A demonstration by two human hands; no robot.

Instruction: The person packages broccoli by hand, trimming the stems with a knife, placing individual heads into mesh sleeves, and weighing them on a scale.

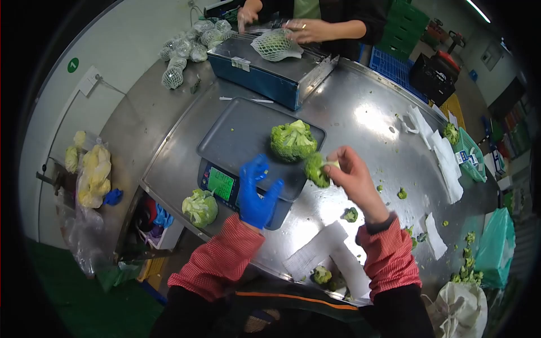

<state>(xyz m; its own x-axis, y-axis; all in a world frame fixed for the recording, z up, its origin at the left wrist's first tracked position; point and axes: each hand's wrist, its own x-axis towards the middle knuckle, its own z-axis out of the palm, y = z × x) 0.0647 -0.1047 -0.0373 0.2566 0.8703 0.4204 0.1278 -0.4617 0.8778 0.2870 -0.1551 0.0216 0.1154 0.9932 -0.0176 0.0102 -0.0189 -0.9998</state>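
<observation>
My right hand (358, 179) is bare and pinches a small broccoli floret (317, 170) at the right edge of the scale tray. My left hand (256, 191), in a blue glove, hovers over the near side of the tray with its fingers curved and apart, nothing in it. A large broccoli head (293, 141) lies stem up on the dark grey scale tray (231, 135). Beside my left hand the scale's green display (220, 183) is lit. Another trimmed head, pale green (200, 208), sits on the table left of the scale.
Across the table a co-worker's hands (307, 30) handle a netted head (276, 45) on a wrapping machine (253, 73). Netted heads (183, 48) are piled at the back left. White cloths (315, 248), broccoli scraps (402, 193) and a green basket (472, 155) lie to the right.
</observation>
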